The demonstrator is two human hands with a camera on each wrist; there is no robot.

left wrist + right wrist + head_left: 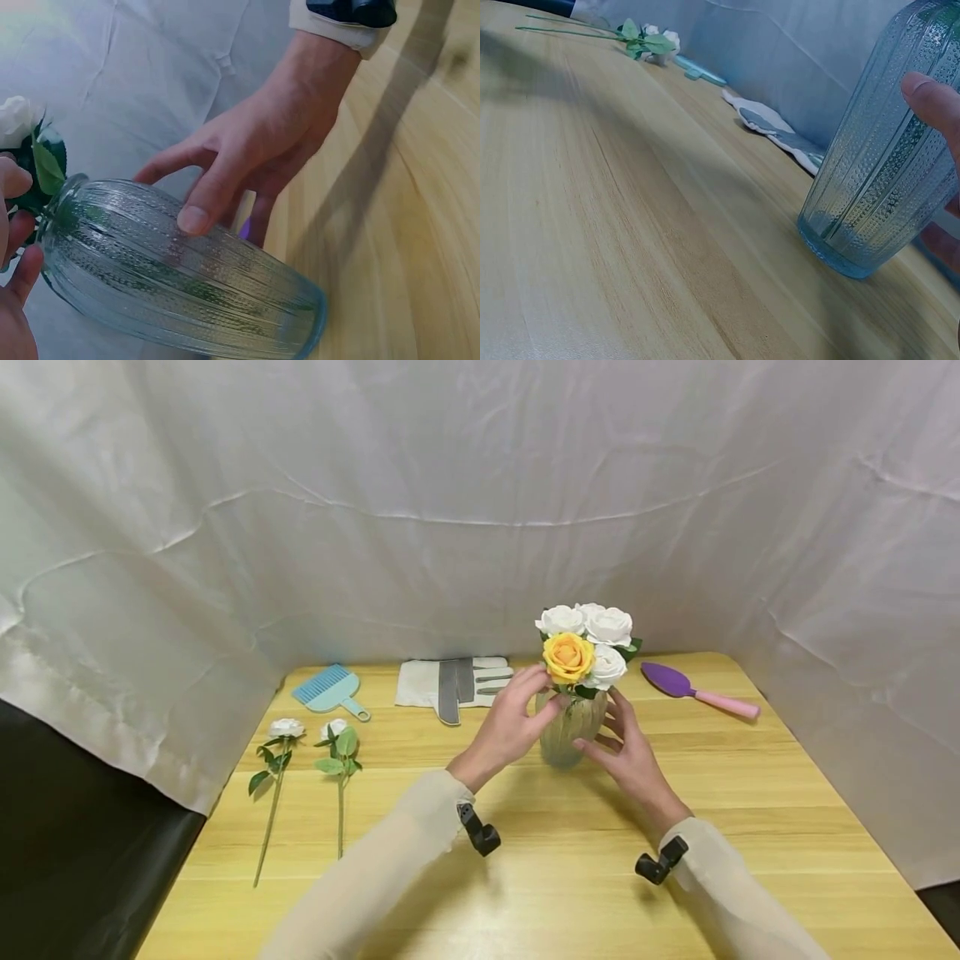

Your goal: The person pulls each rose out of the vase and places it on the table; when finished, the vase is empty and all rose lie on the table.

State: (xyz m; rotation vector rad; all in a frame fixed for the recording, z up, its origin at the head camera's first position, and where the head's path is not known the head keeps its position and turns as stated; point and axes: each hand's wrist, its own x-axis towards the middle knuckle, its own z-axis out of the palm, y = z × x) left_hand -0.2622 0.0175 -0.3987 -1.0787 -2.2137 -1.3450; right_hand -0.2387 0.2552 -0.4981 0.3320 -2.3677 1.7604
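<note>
A ribbed clear glass vase (567, 733) stands on the table with a yellow rose (568, 657) and several white roses (608, 627) in its mouth. My left hand (516, 717) is at the vase's rim, its thumb and fingers bent about the yellow rose just under the bloom. The stem there is mostly hidden behind the fingers. My right hand (628, 755) holds the vase from the right side, the thumb in front and the fingers curved behind. In the left wrist view the right hand (247, 154) grips the ribbed glass, and stems show through it.
Two white roses (287, 728) with long green stems lie at the table's left. Behind them is a small blue brush-like tool (330, 690). A white and grey work glove (453, 687) lies at the back. A purple trowel (670, 680) with a pink handle rests at the back right.
</note>
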